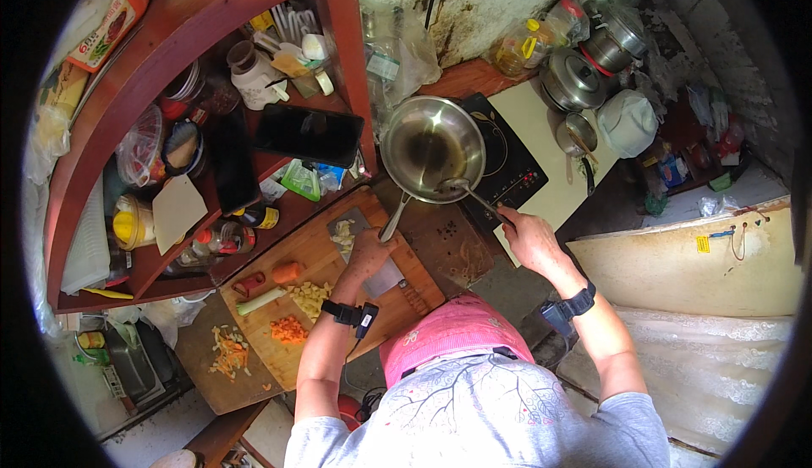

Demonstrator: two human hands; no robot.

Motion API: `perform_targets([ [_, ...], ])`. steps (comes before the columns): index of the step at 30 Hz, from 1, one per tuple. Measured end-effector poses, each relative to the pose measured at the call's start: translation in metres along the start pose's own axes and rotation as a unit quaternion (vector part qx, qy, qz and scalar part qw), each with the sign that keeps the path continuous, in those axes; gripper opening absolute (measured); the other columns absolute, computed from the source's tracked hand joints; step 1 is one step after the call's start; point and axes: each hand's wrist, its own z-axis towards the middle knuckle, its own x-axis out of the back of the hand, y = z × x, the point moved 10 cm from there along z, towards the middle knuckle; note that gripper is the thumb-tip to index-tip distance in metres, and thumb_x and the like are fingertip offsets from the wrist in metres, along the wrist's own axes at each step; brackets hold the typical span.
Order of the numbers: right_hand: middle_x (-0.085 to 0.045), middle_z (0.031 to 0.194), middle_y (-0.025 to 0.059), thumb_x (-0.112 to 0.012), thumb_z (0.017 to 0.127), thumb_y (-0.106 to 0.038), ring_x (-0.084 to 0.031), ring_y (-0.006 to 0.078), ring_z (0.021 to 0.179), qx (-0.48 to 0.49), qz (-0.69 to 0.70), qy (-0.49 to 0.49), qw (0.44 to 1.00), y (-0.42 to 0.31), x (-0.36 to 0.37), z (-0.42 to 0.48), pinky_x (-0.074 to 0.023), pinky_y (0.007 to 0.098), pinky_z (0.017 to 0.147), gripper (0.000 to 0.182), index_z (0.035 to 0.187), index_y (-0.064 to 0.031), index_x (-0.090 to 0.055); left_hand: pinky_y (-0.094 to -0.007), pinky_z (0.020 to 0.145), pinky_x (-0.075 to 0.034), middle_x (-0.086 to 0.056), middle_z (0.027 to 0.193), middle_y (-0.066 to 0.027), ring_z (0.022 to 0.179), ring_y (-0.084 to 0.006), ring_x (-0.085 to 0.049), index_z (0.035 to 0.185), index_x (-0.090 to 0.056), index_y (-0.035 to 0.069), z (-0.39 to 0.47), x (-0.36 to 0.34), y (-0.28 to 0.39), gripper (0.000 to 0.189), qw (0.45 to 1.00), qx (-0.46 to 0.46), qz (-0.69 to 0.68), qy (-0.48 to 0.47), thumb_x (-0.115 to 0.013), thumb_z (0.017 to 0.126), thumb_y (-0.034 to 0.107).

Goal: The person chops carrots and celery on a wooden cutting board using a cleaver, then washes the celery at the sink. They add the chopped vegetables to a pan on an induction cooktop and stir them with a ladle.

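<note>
My left hand [370, 253] is closed around the handle of a stainless steel frying pan [412, 176], which is tilted and overlaps the left part of a black induction cooktop [507, 151]. A little dark liquid lies in the pan. In my right hand [531, 240] is the handle of a metal ladle or spoon [482, 201], its head at the pan's near rim. Below my left hand, a wooden cutting board [346, 198] holds a cleaver [384, 279], diced orange carrot [288, 330], pale yellow cubes [309, 299], a carrot piece [287, 272], a green-white stalk [261, 301], a red peeler [248, 284] and chopped pale pieces [344, 233].
Peelings [229, 352] lie beside the board. A red wooden shelf [346, 43] with jars and two dark phones or tablets [309, 133] stands at the left. Beyond the cooktop are an oil bottle [520, 49], lidded pots [573, 79] and a small saucepan [576, 132].
</note>
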Motion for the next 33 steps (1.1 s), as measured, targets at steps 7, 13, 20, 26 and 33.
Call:
perform_targets([
  [7,-0.068,0.090,0.0277,-0.055,0.091,-0.012,-0.067,0.0441,0.090,0.003,0.006,-0.012,1.000,-0.010,0.009,-0.010,-0.0527,0.0521,0.082,0.037,0.127,-0.0049,-0.061,-0.0439,0.058,-0.048,-0.059,0.060,-0.0178,0.057,-0.0306,-0.062,0.079,-0.065,-0.003,0.003,-0.001,-0.004,0.032,1.000,0.013,0.011,-0.001,-0.073,0.082,0.028],
  [13,-0.068,0.090,0.0276,-0.056,0.091,-0.012,-0.067,0.0437,0.090,-0.005,-0.003,-0.027,1.000,-0.020,0.017,-0.012,-0.0527,0.0522,0.082,0.037,0.127,-0.0048,-0.061,-0.0441,0.058,-0.048,-0.059,0.060,-0.0187,0.058,-0.0311,-0.062,0.079,-0.065,-0.003,0.005,-0.002,-0.006,0.032,1.000,0.006,0.005,0.001,-0.073,0.082,0.028],
  [20,-0.067,0.088,0.0279,-0.057,0.090,-0.013,-0.067,0.0446,0.088,0.005,-0.018,-0.041,0.999,-0.024,0.022,-0.011,-0.0525,0.0529,0.082,0.038,0.126,-0.0047,-0.062,-0.0438,0.059,-0.048,-0.059,0.061,-0.0185,0.058,-0.0306,-0.062,0.079,-0.064,-0.003,0.002,0.001,0.001,0.033,1.000,-0.015,0.006,0.011,-0.073,0.083,0.029],
  [26,-0.068,0.094,0.0288,-0.056,0.090,-0.012,-0.066,0.0454,0.093,-0.009,0.002,-0.059,0.998,-0.030,0.036,-0.009,-0.0520,0.0524,0.086,0.037,0.124,-0.0046,-0.064,-0.0437,0.059,-0.048,-0.059,0.061,-0.0194,0.058,-0.0314,-0.061,0.078,-0.064,-0.003,-0.001,0.001,0.003,0.034,1.000,-0.011,0.003,0.010,-0.072,0.084,0.029],
  [33,-0.069,0.105,0.0246,-0.059,0.089,-0.010,-0.066,0.0414,0.099,0.011,0.011,-0.065,0.998,-0.024,0.045,-0.037,-0.0525,0.0465,0.088,0.033,0.121,-0.0031,-0.067,-0.0449,0.061,-0.047,-0.058,0.064,-0.0225,0.061,-0.0355,-0.061,0.080,-0.064,-0.003,-0.001,0.000,-0.002,0.031,1.000,-0.002,0.003,0.008,-0.069,0.084,0.026],
])
